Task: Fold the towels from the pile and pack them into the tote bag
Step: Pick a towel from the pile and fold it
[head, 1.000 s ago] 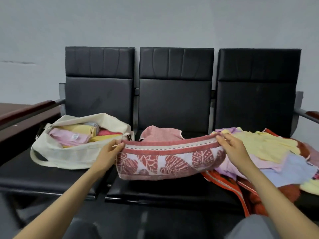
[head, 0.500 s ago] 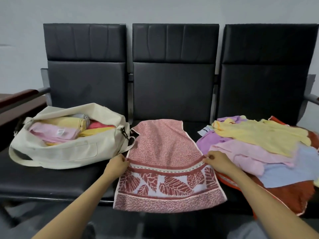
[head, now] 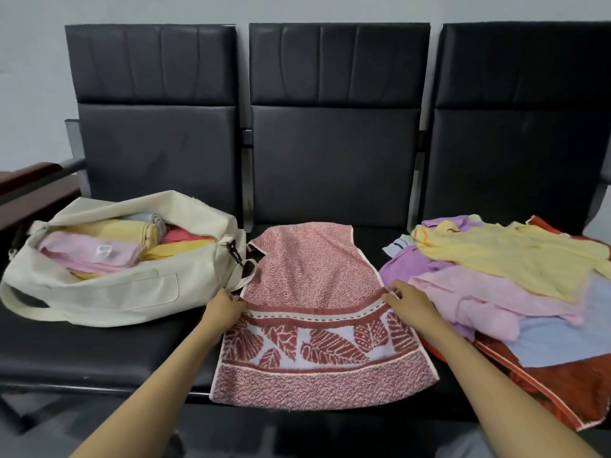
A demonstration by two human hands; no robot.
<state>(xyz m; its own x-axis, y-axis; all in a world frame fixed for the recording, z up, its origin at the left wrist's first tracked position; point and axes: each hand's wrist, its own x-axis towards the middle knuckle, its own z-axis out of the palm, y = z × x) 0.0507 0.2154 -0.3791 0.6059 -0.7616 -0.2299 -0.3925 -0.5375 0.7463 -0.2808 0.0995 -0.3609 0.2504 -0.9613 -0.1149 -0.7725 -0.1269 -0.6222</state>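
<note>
We find the red-and-white terry towel with the leaf-patterned border spread flat on the middle seat of the black padded bench, its near end drooping over the front edge. The left hand pinches the towel's left side edge and the right hand pinches its right side edge. Both sets of fingers are curled closed on the cloth, level with the dashed stripe above the leaf band. We judge that grip is meant to keep the cloth taut and square, so a fold can be made across it there.

Just beside the towel on the left seat lies the cream canvas tote bag. Its mouth gapes towards us and pink, yellow and red folded towels are already inside, so the next one can slide straight in. On the right seat sits the loose pile of yellow, pink, lilac and pale blue towels over an orange-red one, within easy reach of the right hand.
</note>
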